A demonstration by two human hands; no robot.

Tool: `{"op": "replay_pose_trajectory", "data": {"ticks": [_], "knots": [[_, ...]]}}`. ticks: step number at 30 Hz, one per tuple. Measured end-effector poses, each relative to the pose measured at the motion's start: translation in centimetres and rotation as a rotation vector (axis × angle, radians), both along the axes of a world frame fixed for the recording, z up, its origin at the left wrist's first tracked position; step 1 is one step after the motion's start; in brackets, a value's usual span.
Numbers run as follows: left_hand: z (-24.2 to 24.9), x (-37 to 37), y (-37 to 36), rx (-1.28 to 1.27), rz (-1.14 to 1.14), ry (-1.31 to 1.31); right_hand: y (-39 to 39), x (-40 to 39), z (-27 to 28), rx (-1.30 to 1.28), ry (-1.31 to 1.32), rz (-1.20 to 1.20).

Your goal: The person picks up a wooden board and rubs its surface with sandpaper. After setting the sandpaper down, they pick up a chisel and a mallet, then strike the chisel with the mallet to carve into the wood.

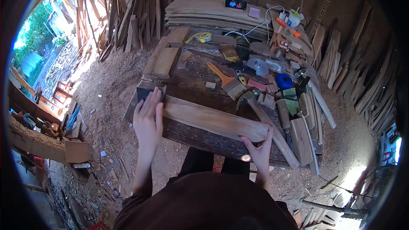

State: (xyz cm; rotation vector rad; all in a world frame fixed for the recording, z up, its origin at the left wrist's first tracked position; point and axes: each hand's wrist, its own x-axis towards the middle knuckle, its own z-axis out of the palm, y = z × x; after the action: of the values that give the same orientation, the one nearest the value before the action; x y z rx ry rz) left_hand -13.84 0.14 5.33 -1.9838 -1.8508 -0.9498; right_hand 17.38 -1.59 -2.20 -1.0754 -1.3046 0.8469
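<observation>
Worktop (189, 81): carries one wooden board (213, 120) along its near side, long axis running left to right. Left hand (148, 115): at the left end, fingers straight and together. Right hand (259, 151): fingers pinching the right end. Dark sheet (142, 93), possibly sandpaper: beneath the left fingers.

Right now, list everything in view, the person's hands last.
Table: one, dark brown, centre
Long board: one, light brown, table's near side
Sheet: one, black, board's left end
Large brush: one, orange handle, table's middle
Disc: one, clear, right of brush
Hammer: one, brown handle, table's right half
Tape measure: one, yellow, table's far side
Stacked boards: several, light brown, far end
Phone: one, black, on stacked boards
Cup: one, white, far right
Leaning wood: many, brown, both sides
Shavings: uncountable, brown, underfoot
Smaller items: many, mixed colours, table's right
Left hand: one, bare, on sheet
Right hand: one, bare, gripping board's right end
</observation>
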Motion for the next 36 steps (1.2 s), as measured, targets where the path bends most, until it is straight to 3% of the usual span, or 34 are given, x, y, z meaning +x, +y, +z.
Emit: {"op": "replay_pose_trajectory", "data": {"ticks": [2, 4, 11, 14, 16, 20, 24, 26, 30, 32, 34, 36], "knots": [[0.0, -0.3, 0.1, -0.027, -0.021, -0.039, 0.1, 0.0, 0.1, -0.03, 0.009, -0.012], [-0.2, 1.1, 0.5, -0.03, 0.0, 0.115, 0.2, 0.0, 0.3, -0.021, -0.008, -0.012], [-1.1, 15.3, -0.1, 0.082, -0.556, 0.103, 0.1, 0.6, -1.1, 0.009, -0.077, -0.041], [-1.9, 19.8, -0.9, 0.066, -0.645, 0.179, 0.0, 0.8, -2.2, 0.03, -0.1, -0.059], [-2.1, 20.9, -1.0, 0.148, -0.677, 0.236, -0.3, 1.0, -2.9, 0.041, -0.12, -0.07], [-0.9, 16.6, -0.4, 0.04, -0.771, 0.007, -0.3, 1.1, -2.5, 0.063, -0.137, -0.091], [-0.3, 7.4, -0.1, -0.032, -0.308, 0.003, 0.0, 0.3, 0.5, 0.022, -0.118, -0.012], [-0.4, 2.8, 0.1, 0.055, -0.094, 0.098, -0.1, 0.2, 0.6, -0.056, -0.041, 0.031], [-1.7, -1.8, -0.5, 0.124, 0.024, -0.129, 0.3, 0.7, 0.5, 0.044, -0.135, -0.018], [-3.9, -3.1, -0.3, -0.079, 0.157, -0.453, 0.4, 1.2, 0.8, 0.145, -0.376, -0.044], [-4.8, -2.8, 0.2, -0.159, 0.154, -0.597, 0.3, 0.7, 1.2, 0.123, -0.314, -0.051], [-5.9, -2.6, 0.7, -0.029, 0.007, -0.721, 0.3, 0.4, 1.4, 0.096, -0.255, -0.059]]}}
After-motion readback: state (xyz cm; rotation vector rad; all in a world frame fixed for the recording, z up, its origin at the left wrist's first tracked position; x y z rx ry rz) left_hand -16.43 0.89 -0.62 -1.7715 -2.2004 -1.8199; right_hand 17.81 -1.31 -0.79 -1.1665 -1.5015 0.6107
